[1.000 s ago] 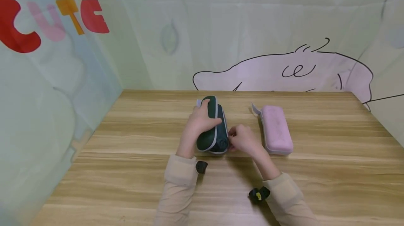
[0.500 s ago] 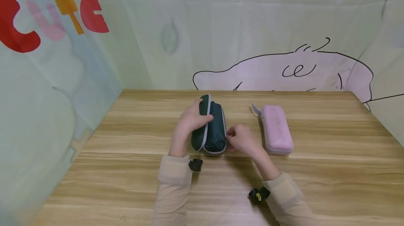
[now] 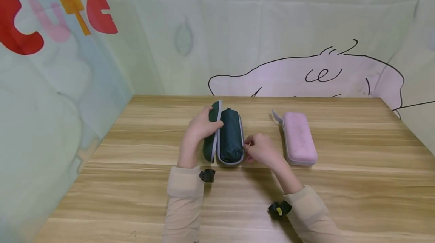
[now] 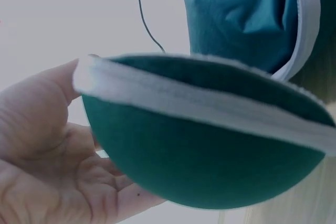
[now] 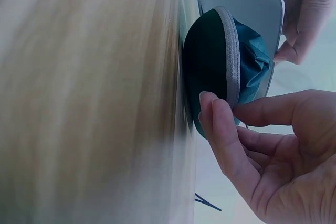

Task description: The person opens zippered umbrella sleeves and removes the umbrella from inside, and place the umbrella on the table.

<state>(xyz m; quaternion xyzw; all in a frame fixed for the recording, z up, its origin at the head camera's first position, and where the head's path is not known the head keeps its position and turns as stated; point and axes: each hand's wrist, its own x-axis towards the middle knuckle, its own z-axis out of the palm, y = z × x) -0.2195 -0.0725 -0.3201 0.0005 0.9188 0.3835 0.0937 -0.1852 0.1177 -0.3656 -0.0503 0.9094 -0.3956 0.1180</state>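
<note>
On the tabletop (image 3: 136,190), with the backdrop (image 3: 238,39) at twelve o'clock: in the open case base (image 3: 232,164), a rolled fabric bundle (image 3: 232,137); at nine, the lid (image 3: 209,146), in the left hand (image 3: 200,125); at four, the right hand (image 3: 262,149); farther out, at three, a closed case (image 3: 299,137), with a strap (image 3: 277,117) at its ten.

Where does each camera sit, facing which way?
Head: on the head, forward and down at the open dark-green oblong fabric case; left hand, right hand, beige fabric sleeves show.
Left wrist: worn there, facing the case's opened lid; left hand shows.
Right wrist: worn there, facing the open case; both hands show.
Wrist views share left hand and case.
</note>
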